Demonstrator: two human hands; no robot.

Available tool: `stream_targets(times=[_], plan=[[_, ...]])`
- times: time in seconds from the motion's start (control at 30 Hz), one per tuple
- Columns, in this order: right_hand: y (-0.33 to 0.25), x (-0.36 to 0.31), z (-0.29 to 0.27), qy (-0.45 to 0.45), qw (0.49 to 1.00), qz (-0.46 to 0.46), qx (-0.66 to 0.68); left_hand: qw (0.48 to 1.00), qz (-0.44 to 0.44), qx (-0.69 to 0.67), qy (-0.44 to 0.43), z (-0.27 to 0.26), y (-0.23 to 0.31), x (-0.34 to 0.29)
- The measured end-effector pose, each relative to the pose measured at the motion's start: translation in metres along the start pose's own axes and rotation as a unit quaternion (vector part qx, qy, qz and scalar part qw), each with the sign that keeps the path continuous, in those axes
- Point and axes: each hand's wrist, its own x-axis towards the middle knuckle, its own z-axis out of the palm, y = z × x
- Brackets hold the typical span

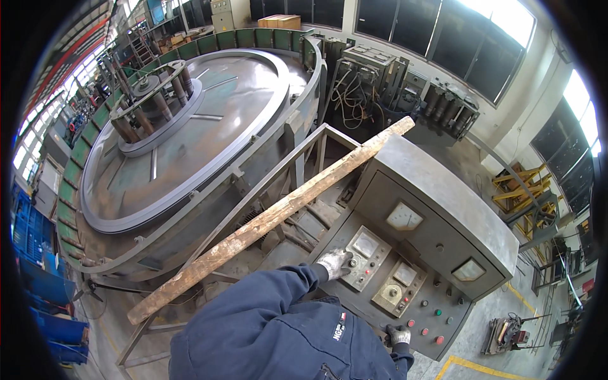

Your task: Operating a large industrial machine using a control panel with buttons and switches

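Observation:
A grey control console (437, 183) stands right in front of me. My left hand (334, 263), in a whitish work glove, has its fingers closed at a small knob (353, 263) on the console's left inset panel (367, 247), below a small meter. My right hand (399, 334), gloved too, rests low at the console's near edge, left of the red push buttons (425, 332). Its fingers are curled in, and what lies under them is too small to make out. A second inset panel (391, 297) with a larger round dial sits between my hands.
A long rough wooden beam (266, 218) slants from the console's top down to the left. Beyond it is a big round machine table (221, 120) with a metal ring on it, inside a green-lined guard. Yellow steel frames (522, 187) and a small cart (506, 334) stand to the right.

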Motion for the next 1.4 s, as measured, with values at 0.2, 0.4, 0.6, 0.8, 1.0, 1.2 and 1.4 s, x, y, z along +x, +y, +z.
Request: stream_targets(times=[0.2, 0.4, 0.6, 0.8, 1.0, 1.2, 1.4], plan=[[-0.007, -0.005, 0.000, -0.005, 1.000, 0.011, -0.008, 1.000, 0.011, 0.025, -0.006, -0.015, 0.018, 0.000], [-0.010, -0.007, -0.002, -0.010, 0.999, 0.029, -0.011, 0.998, 0.032, 0.061, -0.012, -0.028, 0.031, -0.003], [-0.021, -0.012, 0.000, -0.001, 0.999, 0.019, -0.031, 0.997, 0.027, 0.067, -0.014, -0.021, 0.022, 0.003], [-0.039, -0.034, 0.001, -0.004, 0.997, -0.055, -0.047, 0.997, 0.039, 0.062, 0.003, -0.002, 0.011, 0.010], [-0.085, -0.046, 0.023, 0.014, 0.992, -0.091, -0.088, 0.999, 0.033, 0.037, 0.023, -0.011, 0.019, 0.003], [-0.117, -0.034, 0.041, 0.000, 0.989, -0.100, -0.108, 0.997, 0.045, 0.047, 0.047, -0.006, 0.016, 0.004], [-0.114, -0.033, 0.039, -0.002, 0.988, -0.105, -0.112, 0.997, 0.039, 0.047, 0.042, -0.002, 0.021, 0.003]])
